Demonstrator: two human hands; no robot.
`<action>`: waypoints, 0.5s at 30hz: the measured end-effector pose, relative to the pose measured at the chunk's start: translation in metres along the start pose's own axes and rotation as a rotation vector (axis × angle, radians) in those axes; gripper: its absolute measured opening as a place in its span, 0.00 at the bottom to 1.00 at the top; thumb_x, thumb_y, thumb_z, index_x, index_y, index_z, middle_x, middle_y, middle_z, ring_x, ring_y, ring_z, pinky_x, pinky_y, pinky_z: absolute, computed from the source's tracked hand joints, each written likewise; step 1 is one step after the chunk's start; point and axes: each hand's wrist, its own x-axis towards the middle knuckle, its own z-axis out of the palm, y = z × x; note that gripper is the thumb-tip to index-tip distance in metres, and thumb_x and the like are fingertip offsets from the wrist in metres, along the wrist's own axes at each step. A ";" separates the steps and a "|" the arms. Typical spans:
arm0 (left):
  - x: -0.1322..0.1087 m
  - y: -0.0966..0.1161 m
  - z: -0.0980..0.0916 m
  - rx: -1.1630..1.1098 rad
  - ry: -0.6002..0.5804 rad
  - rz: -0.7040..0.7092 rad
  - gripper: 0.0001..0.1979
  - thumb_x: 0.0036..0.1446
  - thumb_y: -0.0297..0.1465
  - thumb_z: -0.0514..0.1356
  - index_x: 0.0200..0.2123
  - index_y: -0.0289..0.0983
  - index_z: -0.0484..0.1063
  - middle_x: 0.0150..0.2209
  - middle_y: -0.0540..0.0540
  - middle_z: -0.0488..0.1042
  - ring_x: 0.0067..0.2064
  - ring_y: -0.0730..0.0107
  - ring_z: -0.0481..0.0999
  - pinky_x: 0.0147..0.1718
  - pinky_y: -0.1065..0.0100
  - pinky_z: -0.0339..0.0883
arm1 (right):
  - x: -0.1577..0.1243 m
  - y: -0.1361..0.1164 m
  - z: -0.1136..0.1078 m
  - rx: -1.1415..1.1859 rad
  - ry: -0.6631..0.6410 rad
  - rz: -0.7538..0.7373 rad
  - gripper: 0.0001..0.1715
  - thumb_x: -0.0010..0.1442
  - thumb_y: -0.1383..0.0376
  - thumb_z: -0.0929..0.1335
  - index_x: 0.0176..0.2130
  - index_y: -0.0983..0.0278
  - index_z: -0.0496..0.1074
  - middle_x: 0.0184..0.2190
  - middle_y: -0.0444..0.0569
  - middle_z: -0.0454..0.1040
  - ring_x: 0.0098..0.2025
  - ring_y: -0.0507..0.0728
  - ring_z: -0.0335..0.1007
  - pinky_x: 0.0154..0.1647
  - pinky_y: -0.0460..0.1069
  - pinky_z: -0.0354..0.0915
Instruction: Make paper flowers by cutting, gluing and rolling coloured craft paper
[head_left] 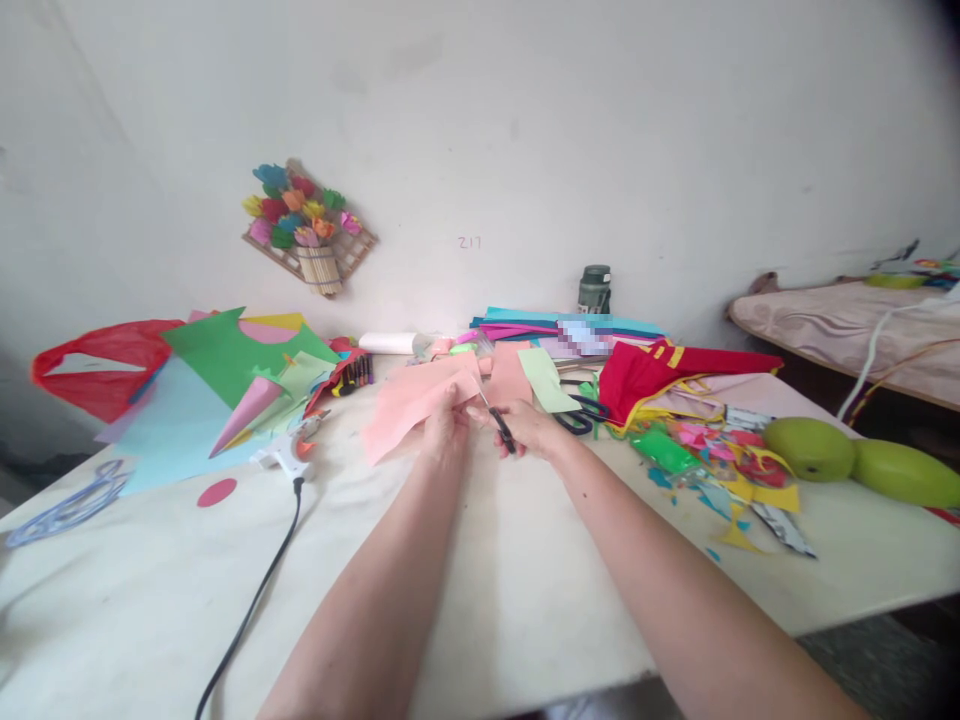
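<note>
My left hand (448, 425) grips a sheet of salmon-pink paper (409, 395) by its right part, the thumb on top. In my right hand (529, 428) is a pair of scissors (504, 430) with dark handles, its blades pointing up and left to the paper's right edge. Whether the blades are cutting the paper cannot be made out. Just beyond my right hand lie another salmon-pink piece (510, 372) and a pale green sheet (547, 380). A second pair of scissors (581, 412) with dark blue handles rests to the right of my hand.
At left are a glue gun (289, 455) with a black cord, a pink paper cone (251, 408) and coloured sheets (214, 355). A red cloth (660, 375), paper scraps (739, 490) and green mangoes (810, 448) lie at right. A dark bottle (595, 290) stands by the wall.
</note>
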 end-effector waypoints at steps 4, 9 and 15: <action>0.001 -0.001 -0.001 -0.007 -0.033 0.007 0.03 0.48 0.22 0.58 0.29 0.33 0.70 0.28 0.46 0.75 0.32 0.69 0.74 0.32 0.70 0.67 | 0.001 0.000 0.000 -0.008 0.004 0.007 0.33 0.42 0.39 0.63 0.29 0.67 0.64 0.16 0.44 0.65 0.14 0.48 0.63 0.07 0.40 0.51; -0.002 0.000 0.001 -0.014 -0.028 0.011 0.03 0.48 0.22 0.58 0.27 0.32 0.70 0.28 0.46 0.75 0.31 0.71 0.74 0.31 0.73 0.67 | 0.001 0.000 0.001 -0.015 0.013 0.007 0.34 0.42 0.38 0.63 0.29 0.66 0.65 0.16 0.43 0.65 0.13 0.49 0.63 0.07 0.40 0.51; -0.006 0.003 0.004 -0.019 -0.047 -0.004 0.03 0.47 0.21 0.58 0.26 0.32 0.71 0.27 0.46 0.75 0.30 0.71 0.74 0.31 0.72 0.68 | 0.003 0.004 0.002 -0.017 0.024 0.004 0.32 0.43 0.40 0.64 0.30 0.67 0.66 0.15 0.42 0.64 0.13 0.48 0.62 0.07 0.40 0.50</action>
